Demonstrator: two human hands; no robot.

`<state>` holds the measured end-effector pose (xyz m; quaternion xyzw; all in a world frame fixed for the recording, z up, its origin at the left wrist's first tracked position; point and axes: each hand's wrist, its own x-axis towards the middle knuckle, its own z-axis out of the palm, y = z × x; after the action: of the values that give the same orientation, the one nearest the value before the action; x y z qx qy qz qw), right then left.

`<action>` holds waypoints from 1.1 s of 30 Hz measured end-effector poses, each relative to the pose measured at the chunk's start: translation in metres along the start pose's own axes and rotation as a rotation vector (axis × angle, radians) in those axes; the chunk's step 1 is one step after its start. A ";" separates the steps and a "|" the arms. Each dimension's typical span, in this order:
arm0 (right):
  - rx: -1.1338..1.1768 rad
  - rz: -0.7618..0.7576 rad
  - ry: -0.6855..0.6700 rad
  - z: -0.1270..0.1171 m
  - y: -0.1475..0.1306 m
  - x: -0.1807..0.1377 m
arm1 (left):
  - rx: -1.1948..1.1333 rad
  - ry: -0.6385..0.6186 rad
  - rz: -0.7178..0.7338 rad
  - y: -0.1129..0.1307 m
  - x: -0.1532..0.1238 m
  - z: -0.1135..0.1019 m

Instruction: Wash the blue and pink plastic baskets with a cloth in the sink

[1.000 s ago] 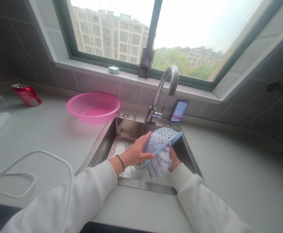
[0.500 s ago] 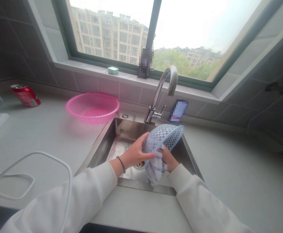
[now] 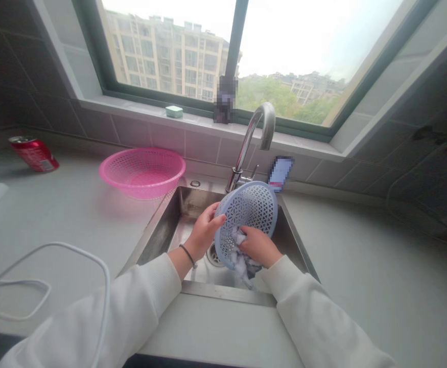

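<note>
Left hand clamps the rim of a blue plastic basket, which stands tilted up over the sink. Right hand is closed on a white fluffy cloth, pressing it to the basket's near face; the cloth bunches low, hanging past the rim. Basket looks light and stiff, likely slippery when wet; the rim is the best hold. It sits between both hands, above the drain. Faucet stands behind the sink. Left of the sink: pink basket, red can, white cable.
</note>
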<state>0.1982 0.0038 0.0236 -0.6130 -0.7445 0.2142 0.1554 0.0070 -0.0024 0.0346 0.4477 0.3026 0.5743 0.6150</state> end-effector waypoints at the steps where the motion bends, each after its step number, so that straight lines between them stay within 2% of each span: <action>1: -0.026 0.038 0.067 -0.004 0.003 0.003 | -0.002 -0.008 0.007 0.001 0.000 0.000; 5: 0.072 0.083 0.424 -0.015 0.014 0.012 | -0.027 -0.111 0.020 0.005 -0.002 0.002; 8: 0.205 -0.050 0.566 -0.014 0.012 0.014 | 0.010 -0.197 0.001 0.003 -0.002 0.005; 10: 0.246 -0.199 0.494 -0.008 0.003 0.010 | 0.060 -0.191 0.010 -0.002 -0.001 0.006; 13: 0.212 -0.406 0.174 0.003 -0.014 0.001 | 0.102 -0.118 0.055 -0.008 0.000 0.004; 15: 0.096 -0.403 -0.041 0.007 -0.017 -0.003 | 0.109 -0.092 0.070 -0.009 0.001 0.001; 17: -0.046 -0.263 -0.117 0.006 -0.010 -0.002 | 0.125 -0.085 0.074 -0.007 0.002 -0.003; 19: -0.154 -0.080 -0.046 0.000 0.002 0.002 | 0.153 -0.092 0.083 -0.005 0.002 -0.004; 21: -0.198 0.063 0.157 -0.010 0.013 0.008 | 0.163 -0.122 0.088 -0.003 0.002 -0.003; 22: -0.193 0.086 0.279 -0.014 0.016 0.011 | 0.159 -0.148 0.082 -0.003 0.002 -0.002; 24: -0.133 0.014 0.499 -0.020 0.016 0.013 | 0.138 -0.203 0.059 -0.004 0.001 0.000; 26: -0.045 -0.151 0.580 -0.019 0.010 0.013 | 0.127 -0.235 0.048 -0.005 0.000 0.001; 28: 0.023 -0.301 0.479 -0.014 0.002 0.009 | 0.121 -0.207 0.065 -0.007 -0.002 0.002; 30: 0.032 -0.363 0.290 -0.008 -0.003 0.006 | 0.098 -0.146 0.072 -0.007 -0.003 0.001; 32: -0.015 -0.308 0.170 -0.007 -0.004 0.005 | 0.057 -0.111 0.048 -0.006 -0.003 0.001; 33: -0.050 -0.242 0.159 -0.007 -0.002 0.005 | 0.038 -0.107 0.032 -0.005 -0.003 0.001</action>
<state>0.1988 0.0095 0.0311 -0.5373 -0.8034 0.1260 0.2234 0.0096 -0.0048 0.0300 0.4942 0.2729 0.5534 0.6124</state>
